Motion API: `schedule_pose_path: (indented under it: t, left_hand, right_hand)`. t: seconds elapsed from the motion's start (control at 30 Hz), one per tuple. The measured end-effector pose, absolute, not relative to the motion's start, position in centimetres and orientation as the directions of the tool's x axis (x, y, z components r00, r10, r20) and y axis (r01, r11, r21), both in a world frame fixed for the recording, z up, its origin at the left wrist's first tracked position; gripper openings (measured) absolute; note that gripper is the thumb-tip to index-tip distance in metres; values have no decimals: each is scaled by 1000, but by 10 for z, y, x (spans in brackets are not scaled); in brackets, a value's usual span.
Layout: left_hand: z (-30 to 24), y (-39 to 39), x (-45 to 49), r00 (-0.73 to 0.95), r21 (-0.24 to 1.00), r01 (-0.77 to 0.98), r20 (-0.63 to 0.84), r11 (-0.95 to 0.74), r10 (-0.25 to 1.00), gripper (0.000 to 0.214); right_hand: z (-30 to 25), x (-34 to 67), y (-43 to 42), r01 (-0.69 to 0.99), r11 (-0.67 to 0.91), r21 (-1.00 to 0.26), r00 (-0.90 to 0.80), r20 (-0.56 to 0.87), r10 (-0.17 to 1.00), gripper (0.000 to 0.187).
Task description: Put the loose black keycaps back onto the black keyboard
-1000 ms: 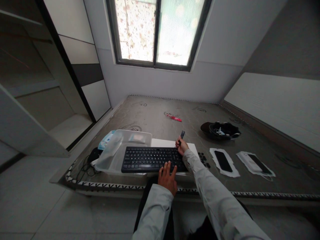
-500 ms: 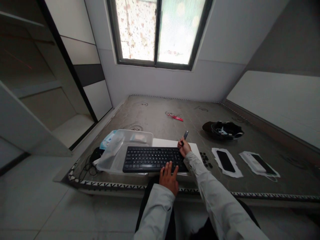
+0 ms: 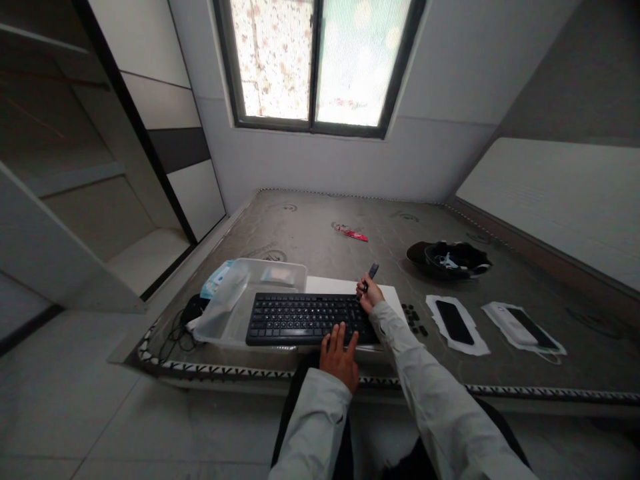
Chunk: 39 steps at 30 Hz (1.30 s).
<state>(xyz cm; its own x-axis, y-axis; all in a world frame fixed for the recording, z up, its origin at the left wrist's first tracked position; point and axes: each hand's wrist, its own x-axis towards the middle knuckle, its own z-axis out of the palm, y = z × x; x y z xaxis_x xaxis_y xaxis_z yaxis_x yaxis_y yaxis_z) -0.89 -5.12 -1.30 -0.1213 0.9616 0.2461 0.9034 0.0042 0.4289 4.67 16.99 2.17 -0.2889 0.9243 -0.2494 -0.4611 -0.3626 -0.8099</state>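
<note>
The keyboard [image 3: 295, 320] is black with pale key markings, the tool [image 3: 373, 270] dark, the sleeves [image 3: 440, 393] light grey. The mattress [image 3: 300, 230] is grey-brown with dark swirled emblems — its edging [image 3: 215, 369] a black-and-white zigzag. The cap [image 3: 417, 253] is black, the pouch [image 3: 216, 279] blue and white; the left window pane [image 3: 275, 63] is white speckled reddish-brown, the right pane [image 3: 357, 63] finely striped pale green.

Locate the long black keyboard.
In the head view, the keyboard sits below centre, partly covering the clear plastic box, with the left hand at its near edge.
</note>
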Motion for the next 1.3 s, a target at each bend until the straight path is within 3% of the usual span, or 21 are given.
schedule_pose_path:
  t: [0.17, 0.3, 0.6, 0.87, 1.3]
  left_hand:
    - [-6, -52, -7, -140, 434, 901, 222, 31, 965, 69]
    - [-10, -52, -8, -136, 434, 901, 237, 20, 962, 69]
    - [-18, -50, -10, -117, 418, 909, 262, -4, 958, 71]
    - [-10, -51, -9, -118, 449, 893, 234, 1, 965, 71]
    - [-11, -51, -9, -130, 448, 894, 238, 11, 963, 70]
  right_hand:
    - [21, 43, 174, -525, -373, -765, -217, -304, 928, 43]
    - [18, 40, 177, -482, -352, -802, -204, -288, 936, 44]
    - [12, 46, 175, -366, -191, -911, -283, -87, 955, 48]
    - [7, 46, 167, -472, -49, -880, -165, 33, 986, 45]
    - [17, 45, 170, -492, -296, -819, -222, -211, 952, 44]
